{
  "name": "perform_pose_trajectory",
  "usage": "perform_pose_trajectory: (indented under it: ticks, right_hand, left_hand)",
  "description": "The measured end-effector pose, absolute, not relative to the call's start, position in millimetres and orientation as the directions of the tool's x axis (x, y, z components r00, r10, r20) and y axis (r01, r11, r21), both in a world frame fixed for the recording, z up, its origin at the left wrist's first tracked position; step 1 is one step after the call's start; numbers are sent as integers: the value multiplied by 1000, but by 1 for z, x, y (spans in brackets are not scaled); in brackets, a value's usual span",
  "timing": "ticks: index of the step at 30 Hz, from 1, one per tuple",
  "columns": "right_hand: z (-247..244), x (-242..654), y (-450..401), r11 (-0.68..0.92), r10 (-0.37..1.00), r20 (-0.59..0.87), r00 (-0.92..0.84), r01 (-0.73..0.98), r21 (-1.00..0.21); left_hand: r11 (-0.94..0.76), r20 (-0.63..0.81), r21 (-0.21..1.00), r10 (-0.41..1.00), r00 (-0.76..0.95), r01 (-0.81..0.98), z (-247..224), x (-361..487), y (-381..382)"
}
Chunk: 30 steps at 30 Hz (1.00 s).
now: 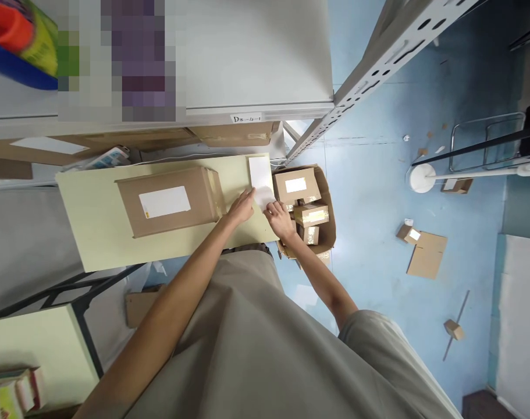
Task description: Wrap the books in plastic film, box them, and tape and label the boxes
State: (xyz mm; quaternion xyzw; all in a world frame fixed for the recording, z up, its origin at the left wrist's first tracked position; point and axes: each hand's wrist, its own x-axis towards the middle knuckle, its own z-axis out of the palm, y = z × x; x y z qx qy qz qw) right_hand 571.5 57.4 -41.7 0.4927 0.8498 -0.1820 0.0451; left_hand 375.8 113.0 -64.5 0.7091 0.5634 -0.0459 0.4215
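A strip of white paper lies at the right end of the pale yellow tabletop. My left hand touches the paper's left edge with its fingertips. At the paper's lower end, my right hand is closed with its fingers bent on the paper. A closed brown cardboard box with a white label lies on the tabletop, left of my hands.
Right of the table stands an open carton holding several small boxes. A metal shelf with an upright post rises beyond the table. Flat cardboard and a lamp are farther right.
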Motion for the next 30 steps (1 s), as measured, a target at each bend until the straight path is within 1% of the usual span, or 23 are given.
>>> perform_pose_trajectory:
  ticks: [2, 3, 6, 8, 9, 11, 12, 13, 14, 15, 17, 18, 19, 21, 24, 27, 30]
  right_hand:
    - [-39, 568, 58, 454, 790, -307, -531, 843, -290]
    - [-38, 566, 57, 429, 772, -347, -534, 839, -335]
    - [-31, 561, 50, 254, 711, -473, -520, 818, -516]
    - [-22, 561, 45, 156, 674, -513, -531, 782, -604]
    - [-17, 561, 45, 136, 659, -512, -551, 757, -639]
    - [-3, 564, 49, 123, 625, -483, -614, 688, -716]
    - [5, 566, 54, 104, 631, -450, -631, 645, -757]
    - [13, 568, 60, 64, 675, -406, -617, 596, -800]
    - [20, 570, 67, 3, 745, -357, -563, 539, -842]
    - [28, 571, 75, -68, 824, -315, -471, 470, -880]
    - [43, 570, 89, -188, 932, -269, -243, 310, -932]
    - [50, 568, 95, -220, 951, -264, -160, 248, -943]
    - [57, 565, 99, -230, 959, -259, -116, 216, -949]
    - [72, 555, 104, -220, 968, -238, -75, 194, -956]
    - [93, 533, 105, -197, 975, -213, -61, 207, -958]
    - [109, 508, 103, -183, 975, -208, -84, 238, -954]
    - [120, 480, 101, -165, 974, -197, -113, 248, -955]
  left_hand:
    - [-4, -563, 526, 748, 352, 850, -63, 376, 114]
    - [2, -578, 512, 741, 343, 859, -62, 377, 116]
    - [44, -614, 490, 726, 309, 870, -56, 380, 122]
    - [113, -614, 535, 732, 294, 837, -51, 382, 125]
    - [165, -612, 582, 734, 295, 796, -47, 382, 126]
    - [305, -611, 708, 717, 335, 637, -35, 376, 121]
    - [392, -615, 759, 693, 375, 520, -28, 371, 116]
    - [484, -621, 782, 661, 422, 393, -19, 364, 110]
    - [568, -622, 777, 632, 462, 271, -9, 355, 102]
    - [635, -622, 754, 611, 490, 166, 2, 346, 93]
    - [706, -622, 708, 612, 489, 16, 25, 324, 77]
    - [713, -619, 700, 632, 466, -37, 37, 312, 69]
    - [707, -614, 703, 657, 438, -77, 48, 301, 64]
    - [682, -598, 722, 699, 392, -116, 68, 278, 57]
    - [641, -572, 764, 726, 382, -74, 90, 246, 52]
    - [589, -540, 808, 741, 399, -2, 105, 215, 47]
    - [544, -508, 839, 766, 393, 24, 115, 186, 36]
